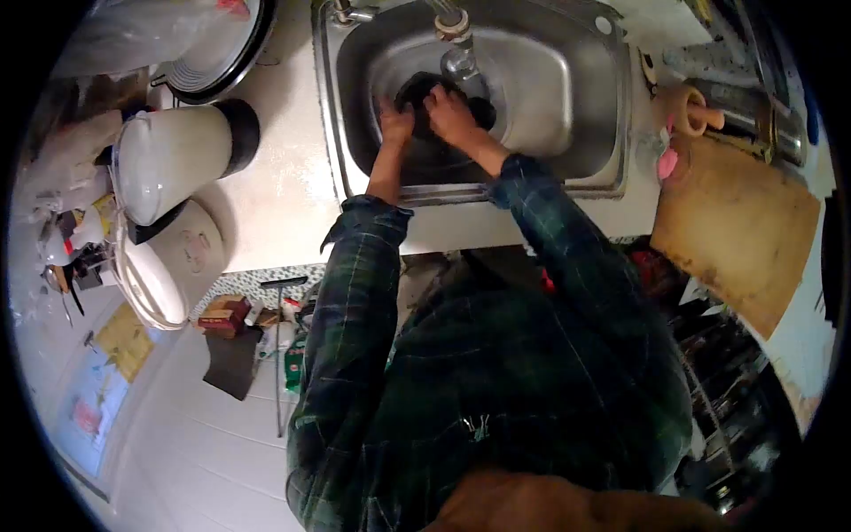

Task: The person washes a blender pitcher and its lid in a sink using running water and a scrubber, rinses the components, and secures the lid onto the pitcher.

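In the stainless steel sink, a soft-looking black item, perhaps a cloth, lies below the faucet. Clear water seems to run from the spout beside it. My left hand grips the item's left side, with thumb and fingers bent. From the right, my right hand presses its fingers onto the item's middle. The lower part of the item lies in shadow, so its full shape and exact kind are hidden.
A white lidded container and a rice cooker-like white appliance stand on the left counter. Behind them are round pans. Right of the sink are a wooden mortar with a pestle and a wooden board.
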Demonstrator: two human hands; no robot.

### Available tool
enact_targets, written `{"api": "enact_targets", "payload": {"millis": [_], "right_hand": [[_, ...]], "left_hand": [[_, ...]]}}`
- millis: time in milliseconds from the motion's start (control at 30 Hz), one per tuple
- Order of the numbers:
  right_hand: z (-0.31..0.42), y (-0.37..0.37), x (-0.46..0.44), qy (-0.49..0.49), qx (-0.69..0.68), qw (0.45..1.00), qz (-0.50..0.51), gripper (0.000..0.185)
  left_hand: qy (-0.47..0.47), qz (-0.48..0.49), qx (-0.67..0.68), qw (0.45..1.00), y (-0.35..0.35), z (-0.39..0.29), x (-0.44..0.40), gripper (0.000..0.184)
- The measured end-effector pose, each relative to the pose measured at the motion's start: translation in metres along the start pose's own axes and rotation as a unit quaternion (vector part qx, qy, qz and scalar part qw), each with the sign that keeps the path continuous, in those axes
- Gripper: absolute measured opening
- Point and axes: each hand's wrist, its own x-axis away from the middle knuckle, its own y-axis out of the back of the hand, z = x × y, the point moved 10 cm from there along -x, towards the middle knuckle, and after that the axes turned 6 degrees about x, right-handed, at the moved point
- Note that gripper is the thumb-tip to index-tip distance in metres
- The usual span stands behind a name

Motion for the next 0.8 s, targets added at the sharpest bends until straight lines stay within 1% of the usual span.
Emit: {"api": "enact_targets", "payload": {"millis": [33,67,100,133,167,200,233,267,300,333,367,400,433,467,500,533,567,600,633,667,700,733,767,800], "right_hand": [[-0.003,0.015,0.004,0.012,-0.035,0.997,-0.073,0.031],[-0.002,0.044,0.015,0.042,-0.009,0.976,-0.215,0.028],[-0.007,0.045,0.018,0.049,-0.01,0.977,-0.206,0.028],[-0.022,0.045,0.016,0.006,-0.031,0.984,-0.178,0.029],[-0.033,0.044,0.015,-0.038,-0.053,0.986,-0.151,0.029],[-0.028,0.031,0.009,-0.017,0.008,0.989,-0.144,0.025],[-0.026,0.026,0.008,-0.013,0.004,0.989,-0.147,0.025],[-0.01,0.026,0.008,0.044,0.011,0.985,-0.164,0.022],[0.007,0.026,0.009,0.099,0.016,0.979,-0.18,0.02],[-0.002,0.017,0.0,0.065,-0.066,0.987,-0.135,0.025],[-0.006,0.015,0.002,0.069,-0.071,0.986,-0.133,0.025],[-0.02,0.019,0.007,0.058,-0.198,0.969,-0.136,0.03],[-0.039,0.028,0.003,0.052,-0.313,0.937,-0.142,0.035],[-0.06,0.034,0.01,-0.023,-0.35,0.926,-0.144,0.037],[-0.073,0.047,0.016,-0.012,-0.274,0.942,-0.196,0.036],[-0.095,0.033,0.017,-0.084,-0.375,0.915,-0.12,0.041],[-0.098,0.041,0.028,-0.167,-0.522,0.835,-0.048,0.045],[-0.1,0.058,0.037,-0.246,-0.531,0.808,-0.066,0.047],[-0.107,0.045,0.037,-0.265,-0.571,0.776,-0.049,0.042],[-0.114,0.03,0.038,-0.287,-0.606,0.742,-0.032,0.038],[-0.109,0.026,0.033,-0.272,-0.608,0.745,-0.02,0.038],[-0.11,0.022,0.033,-0.28,-0.696,0.66,-0.048,0.038],[-0.11,0.015,0.032,-0.285,-0.772,0.563,-0.076,0.039],[-0.11,0.007,0.028,-0.28,-0.773,0.565,-0.068,0.039]], "left_hand": [[0.063,-0.016,-0.044,0.997,-0.006,0.016,0.0,0.047],[0.129,-0.029,-0.088,0.987,-0.01,0.032,0.006,0.048],[0.139,-0.034,-0.085,0.986,-0.014,0.04,0.01,0.048],[0.182,-0.012,0.034,0.983,-0.021,0.034,0.017,0.05],[0.218,0.009,0.15,0.964,-0.028,0.03,0.024,0.052],[0.28,-0.004,0.244,0.928,-0.034,0.039,0.032,0.056],[0.276,-0.009,0.243,0.93,-0.036,0.069,0.022,0.056],[0.208,-0.007,0.143,0.968,-0.031,0.115,-0.001,0.054],[0.171,-0.007,0.09,0.981,-0.021,0.1,-0.009,0.053],[0.134,-0.01,0.035,0.99,-0.011,0.086,-0.016,0.053],[0.097,0.0,-0.03,0.995,-0.003,0.074,-0.016,0.053],[0.062,0.012,-0.095,0.994,0.005,0.039,-0.009,0.054],[0.059,0.006,-0.091,0.994,0.009,0.002,-0.013,0.054],[-0.035,-0.019,-0.083,0.996,0.015,-0.061,-0.017,0.059],[-0.121,-0.045,-0.078,0.989,0.022,-0.123,-0.011,0.064],[-0.06,-0.065,-0.042,0.995,0.03,-0.166,-0.01,0.069],[-0.004,-0.091,-0.005,0.996,0.038,-0.2,-0.013,0.073],[0.013,-0.087,0.005,0.996,0.036,-0.21,-0.029,0.078],[-0.033,-0.089,0.038,0.995,0.029,-0.218,-0.051,0.07],[0.092,-0.037,0.002,0.995,0.015,-0.177,-0.087,0.079],[0.213,0.019,-0.026,0.977,-0.001,-0.137,-0.104,0.088],[0.078,-0.112,0.015,0.99,-0.001,-0.152,-0.11,0.073],[-0.062,-0.238,0.053,0.968,0.012,-0.172,-0.099,0.06],[-0.061,-0.247,0.052,0.966,0.025,-0.182,-0.086,0.06]]}}
